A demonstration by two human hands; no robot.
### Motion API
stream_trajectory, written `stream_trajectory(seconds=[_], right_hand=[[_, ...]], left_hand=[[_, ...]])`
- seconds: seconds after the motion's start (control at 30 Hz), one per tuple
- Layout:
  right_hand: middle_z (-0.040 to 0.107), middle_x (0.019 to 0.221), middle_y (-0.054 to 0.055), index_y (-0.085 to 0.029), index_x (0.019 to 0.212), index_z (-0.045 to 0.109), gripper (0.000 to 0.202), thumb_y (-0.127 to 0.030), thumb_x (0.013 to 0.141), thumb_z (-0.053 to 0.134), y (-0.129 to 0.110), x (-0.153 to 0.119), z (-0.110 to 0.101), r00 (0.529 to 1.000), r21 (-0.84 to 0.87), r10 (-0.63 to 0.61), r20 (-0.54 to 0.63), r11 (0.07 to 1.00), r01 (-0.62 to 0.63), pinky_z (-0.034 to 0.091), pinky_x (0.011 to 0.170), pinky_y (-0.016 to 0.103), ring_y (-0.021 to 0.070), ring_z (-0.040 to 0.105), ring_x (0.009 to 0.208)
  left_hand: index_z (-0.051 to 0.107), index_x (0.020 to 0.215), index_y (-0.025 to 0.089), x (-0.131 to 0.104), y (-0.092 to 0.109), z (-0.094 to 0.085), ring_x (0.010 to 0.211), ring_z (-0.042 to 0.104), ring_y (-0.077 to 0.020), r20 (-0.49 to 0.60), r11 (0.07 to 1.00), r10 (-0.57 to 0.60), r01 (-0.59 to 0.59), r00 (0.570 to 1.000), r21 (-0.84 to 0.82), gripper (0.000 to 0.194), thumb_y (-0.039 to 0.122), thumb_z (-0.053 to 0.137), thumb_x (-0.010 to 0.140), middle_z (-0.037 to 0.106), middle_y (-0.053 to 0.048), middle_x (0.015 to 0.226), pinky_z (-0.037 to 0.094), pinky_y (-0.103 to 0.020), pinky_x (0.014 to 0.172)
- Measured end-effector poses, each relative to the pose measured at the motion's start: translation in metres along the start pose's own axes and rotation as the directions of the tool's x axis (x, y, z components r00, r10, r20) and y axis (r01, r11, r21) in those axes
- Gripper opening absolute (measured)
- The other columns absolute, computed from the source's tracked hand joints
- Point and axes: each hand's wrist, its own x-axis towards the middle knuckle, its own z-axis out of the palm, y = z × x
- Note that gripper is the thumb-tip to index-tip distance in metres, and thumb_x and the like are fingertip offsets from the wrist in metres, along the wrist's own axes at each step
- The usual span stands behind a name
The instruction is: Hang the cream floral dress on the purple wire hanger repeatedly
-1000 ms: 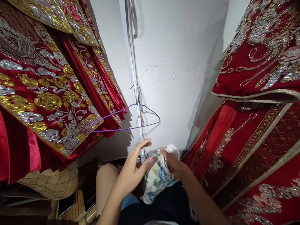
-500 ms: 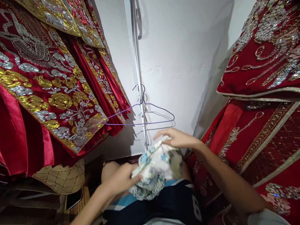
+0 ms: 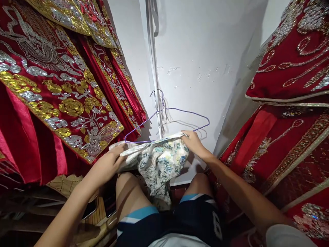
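Note:
A white garment with a blue and green floral print hangs stretched between my hands, its lower part gathered and drooping between my knees. My left hand grips its left end. With fingers closed on the upper right edge, my right hand holds the other end. Just behind the cloth's top edge is a thin purple wire hanger, its hook up by a pale vertical rail. The hanger's bottom bar is partly covered by the cloth, and its left corner is beside my left hand.
Red garments with gold and silver embroidery hang at the left, beaded red ones at the right. A white wall stands behind the rail. Phone-like dark objects lie on a slatted wooden surface at lower left.
The bunched floral garment has been raised from my lap and spread up to the hanger. My hands have moved up and farther apart. The hanger now appears larger and tilted.

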Motion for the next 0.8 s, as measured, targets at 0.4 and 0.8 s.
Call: stream_trajectory(seconds=[0.4,0.8], right_hand=[[0.062,0.078,0.001,-0.020,0.116,0.064,0.045,-0.016,0.075,0.046,-0.019,-0.007,-0.018,0.995,-0.023,-0.050,-0.084,0.999,0.048,0.035,0.057,0.026,0.0146,0.048,0.060],[0.066,0.063,0.004,-0.014,0.070,0.074,0.026,-0.039,0.069,0.077,-0.008,0.050,-0.105,0.873,0.042,0.199,0.446,0.969,-0.242,0.045,0.061,0.030,0.0170,0.057,0.059]], left_hand=[[0.067,0.119,0.016,0.097,0.064,-0.011,0.084,0.065,-0.0198,-0.376,0.859,0.048,-0.230,0.925,-0.457,0.047,0.024,0.054,0.074,0.072,-0.004,0.096,0.051,-0.030,0.077],[0.079,0.087,0.017,0.114,0.011,-0.053,0.082,0.066,-0.0207,-0.320,0.791,-0.115,-0.108,0.940,-0.602,0.030,0.038,0.074,0.065,0.075,-0.008,0.093,0.051,-0.026,0.070]])
